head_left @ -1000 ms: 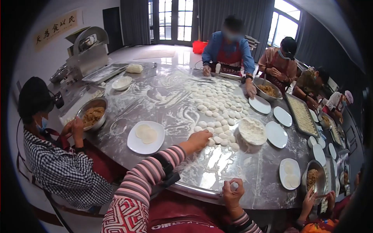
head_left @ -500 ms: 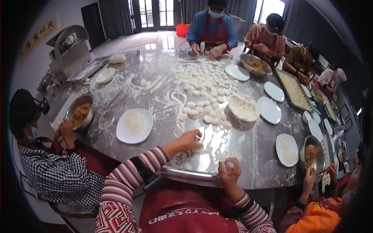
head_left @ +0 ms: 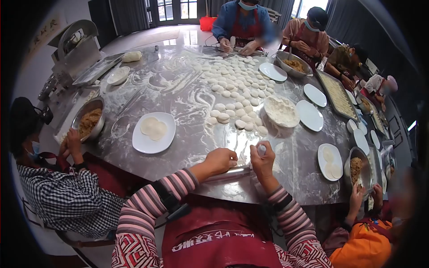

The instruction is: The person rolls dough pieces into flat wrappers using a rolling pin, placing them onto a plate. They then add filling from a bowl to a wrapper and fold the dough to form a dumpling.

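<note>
Floured marble table (head_left: 187, 134): near its front edge the left hand (head_left: 220, 161) curls, seemingly over a dough piece mostly hidden beneath the fingers. The right hand (head_left: 262, 163), fisted on a small rolling pin (head_left: 261, 149), has risen from the rim to beside it.

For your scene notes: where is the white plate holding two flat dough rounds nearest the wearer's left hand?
In the head view, the white plate sits on the table's near-left part, up-left of the left hand, right of the filling bowl.
</note>
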{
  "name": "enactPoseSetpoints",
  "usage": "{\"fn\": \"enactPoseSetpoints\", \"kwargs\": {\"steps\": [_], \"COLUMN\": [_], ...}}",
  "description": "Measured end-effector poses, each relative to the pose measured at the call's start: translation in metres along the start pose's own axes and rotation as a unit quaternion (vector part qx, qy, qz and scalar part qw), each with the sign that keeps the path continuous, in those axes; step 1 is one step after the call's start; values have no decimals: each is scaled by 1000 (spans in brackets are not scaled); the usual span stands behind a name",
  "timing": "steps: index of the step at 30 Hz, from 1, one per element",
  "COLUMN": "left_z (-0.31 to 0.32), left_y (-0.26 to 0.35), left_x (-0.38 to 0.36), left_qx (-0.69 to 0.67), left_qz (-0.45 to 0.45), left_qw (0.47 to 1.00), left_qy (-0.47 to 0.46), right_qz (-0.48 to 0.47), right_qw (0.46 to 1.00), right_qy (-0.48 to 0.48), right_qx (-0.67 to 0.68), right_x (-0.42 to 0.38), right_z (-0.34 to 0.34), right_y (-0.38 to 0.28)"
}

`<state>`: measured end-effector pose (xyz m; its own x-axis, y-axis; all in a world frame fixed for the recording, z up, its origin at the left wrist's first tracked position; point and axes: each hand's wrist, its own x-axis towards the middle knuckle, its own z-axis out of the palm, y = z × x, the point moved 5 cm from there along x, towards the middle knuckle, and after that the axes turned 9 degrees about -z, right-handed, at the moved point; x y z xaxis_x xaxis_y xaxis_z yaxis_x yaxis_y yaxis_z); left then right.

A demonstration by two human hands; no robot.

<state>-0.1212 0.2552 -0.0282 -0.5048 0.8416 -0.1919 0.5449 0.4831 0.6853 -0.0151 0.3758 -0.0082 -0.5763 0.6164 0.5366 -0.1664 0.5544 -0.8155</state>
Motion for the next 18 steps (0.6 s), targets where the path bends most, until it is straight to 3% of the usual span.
{"fn": "enactPoseSetpoints", "kwargs": {"steps": [3,5,8,10,11,14,16,18], "left_z": [2,7,11,6,4,2,6,7], "left_y": [-8,-28,-11,1,6,-2,-14,-26], "left_x": [-1,-2,-12,-10,-9,1,2,-2], "left_qx": [0,-187,-112,-44,17,-21,-11,-106], "left_qz": [4,-98,-60,-51,-45,-23,-13,-61], "left_qw": [1000,977,991,997,998,999,1000,992], "left_qy": [22,27,46,44,51,-19,6,10], "right_qz": [-16,-9,20,-89,-85,-56,-57,-38], "right_qw": [999,999,998,991,991,996,996,998], "right_qy": [26,37,54,55,62,30,42,40], "right_qx": [-34,-12,-5,-83,-84,-55,-49,-29], "right_x": [-32,-41,-29,-5,-5,-4,-31,-54], "right_z": [-20,-23,-14,-5,-6,-6,-18,-29], "right_y": [8,10,0,-7,-9,-9,2,-3]}}
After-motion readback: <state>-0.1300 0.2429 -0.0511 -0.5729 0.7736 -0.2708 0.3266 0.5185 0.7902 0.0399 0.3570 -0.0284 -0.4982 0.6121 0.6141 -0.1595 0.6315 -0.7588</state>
